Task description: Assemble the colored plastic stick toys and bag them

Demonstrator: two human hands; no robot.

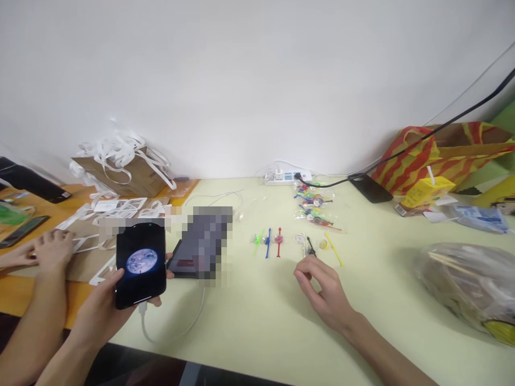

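My left hand (100, 300) grips a smartphone (140, 287), its lit screen showing a round blue-and-white globe picture. A white cable (177, 340) runs from the phone's lower end. On the pale green table (249, 321), my right hand (322, 289) rests with its fingers curled in, and nothing shows in them. Just beyond it lie a black plastic arrow (310, 246), a yellow stick (335, 249) and a small yellow disc (323, 244). Left of these are a red arrow (279, 244), a blue arrow (267, 244) and a green one (258, 244), with small round pieces beside them.
Clear packets of coloured parts (316, 206) lie below a white power strip (277, 177). A blurred-out tablet-like device (197, 246) is beside the phone. Right stand a striped bag (438, 155), a yellow drink carton (424, 195) and a plastic bag (470, 284). Another person's hands (52, 249) work at left.
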